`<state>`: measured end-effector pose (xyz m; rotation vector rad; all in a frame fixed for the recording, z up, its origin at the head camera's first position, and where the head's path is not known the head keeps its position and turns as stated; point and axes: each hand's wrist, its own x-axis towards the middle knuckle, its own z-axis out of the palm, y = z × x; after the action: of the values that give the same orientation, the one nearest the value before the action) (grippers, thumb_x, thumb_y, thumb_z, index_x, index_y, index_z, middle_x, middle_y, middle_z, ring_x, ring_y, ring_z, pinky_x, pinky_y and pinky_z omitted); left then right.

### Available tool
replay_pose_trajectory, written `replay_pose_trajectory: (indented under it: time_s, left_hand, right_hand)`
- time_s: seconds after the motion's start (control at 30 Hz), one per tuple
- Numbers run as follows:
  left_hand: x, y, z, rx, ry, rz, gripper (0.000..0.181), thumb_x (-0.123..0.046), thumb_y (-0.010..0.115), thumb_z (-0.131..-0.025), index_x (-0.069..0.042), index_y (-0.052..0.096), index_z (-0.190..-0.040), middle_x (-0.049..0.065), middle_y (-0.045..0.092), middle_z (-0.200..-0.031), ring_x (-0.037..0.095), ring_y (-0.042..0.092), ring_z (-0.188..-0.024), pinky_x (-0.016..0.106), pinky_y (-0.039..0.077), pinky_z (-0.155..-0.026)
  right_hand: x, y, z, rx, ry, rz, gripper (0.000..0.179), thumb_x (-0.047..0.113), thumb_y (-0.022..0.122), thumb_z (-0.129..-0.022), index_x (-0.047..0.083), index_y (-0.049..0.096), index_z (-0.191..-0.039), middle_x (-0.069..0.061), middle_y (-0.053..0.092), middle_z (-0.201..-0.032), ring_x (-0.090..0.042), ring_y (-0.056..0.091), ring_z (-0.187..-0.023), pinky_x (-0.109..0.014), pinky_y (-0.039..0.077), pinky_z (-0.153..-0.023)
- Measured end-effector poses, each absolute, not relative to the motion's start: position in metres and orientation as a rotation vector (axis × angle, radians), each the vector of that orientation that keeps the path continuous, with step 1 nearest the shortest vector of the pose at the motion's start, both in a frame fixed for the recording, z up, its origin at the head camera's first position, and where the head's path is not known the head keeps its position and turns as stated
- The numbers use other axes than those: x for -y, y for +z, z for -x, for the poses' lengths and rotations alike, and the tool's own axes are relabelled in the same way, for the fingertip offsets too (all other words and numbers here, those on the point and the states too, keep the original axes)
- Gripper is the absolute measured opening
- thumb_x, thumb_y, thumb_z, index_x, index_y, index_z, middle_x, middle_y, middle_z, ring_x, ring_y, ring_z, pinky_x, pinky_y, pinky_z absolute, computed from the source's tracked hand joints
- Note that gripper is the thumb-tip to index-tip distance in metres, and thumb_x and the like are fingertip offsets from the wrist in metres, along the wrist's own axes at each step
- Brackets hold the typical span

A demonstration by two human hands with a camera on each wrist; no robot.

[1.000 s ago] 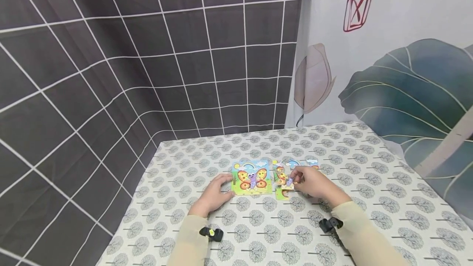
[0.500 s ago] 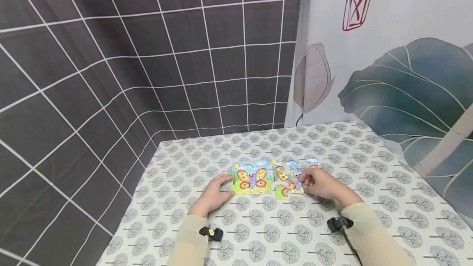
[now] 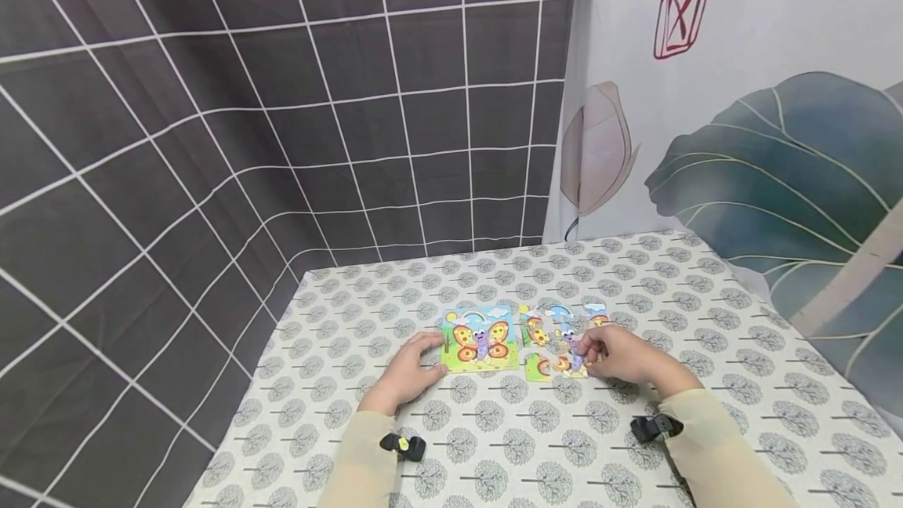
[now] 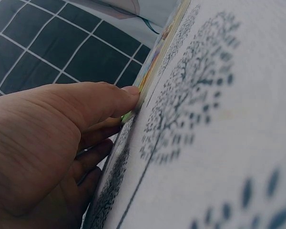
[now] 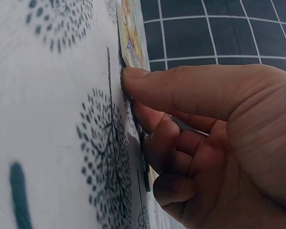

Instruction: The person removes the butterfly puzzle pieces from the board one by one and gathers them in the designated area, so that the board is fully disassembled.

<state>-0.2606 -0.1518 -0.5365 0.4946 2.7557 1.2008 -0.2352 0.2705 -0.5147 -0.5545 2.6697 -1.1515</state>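
A square butterfly picture board lies flat on the table. My left hand rests at its left side; in the left wrist view the thumb touches the edge of the board, with the other fingers loosely bent beyond it. To the right are the pieces of a matching butterfly jigsaw. The thumb and fingers of my right hand pinch the right edge of a jigsaw piece showing the purple body and part of an orange wing. A green corner piece lies just left of it.
More jigsaw pieces lie behind the held one, some with sky and rainbow, and a piece at the back right is partly covered by my right hand. The tablecloth has a tree print. Dark gridded curtain hangs behind.
My right hand has moved the purple-body jigsaw piece rightward, off the left-hand pieces, to beside the green corner piece. The left hand and the board have stayed in place.
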Motion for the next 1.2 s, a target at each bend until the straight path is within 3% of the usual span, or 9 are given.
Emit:
replay_pose_trajectory:
  time_s: [0.53,1.2]
  left_hand:
    - [0.153,-0.537,0.261,-2.762,1.197,-0.544,0.058,-0.021,0.079,-0.092,-0.011,0.060,-0.146,-0.001,0.053,-0.154,0.028,0.042,-0.149,0.053,0.026,-0.127]
    - [0.152,-0.537,0.260,-2.764,1.177,-0.493,0.058,-0.022,0.078,-0.093,-0.012,0.060,-0.147,-0.001,0.052,-0.154,0.030,0.041,-0.149,0.053,0.026,-0.127]
  right_hand:
    - [-0.273,-0.511,0.230,-2.674,-1.122,0.539,0.027,0.001,0.085,-0.078,0.009,0.071,-0.099,-0.001,0.063,-0.084,-0.015,0.052,-0.069,-0.025,0.047,-0.060]
    - [-0.255,-0.505,0.235,-2.652,-1.146,0.550,0.020,0.000,0.080,-0.084,0.007,0.069,-0.099,-0.001,0.062,-0.085,-0.016,0.058,-0.074,-0.025,0.055,-0.062]
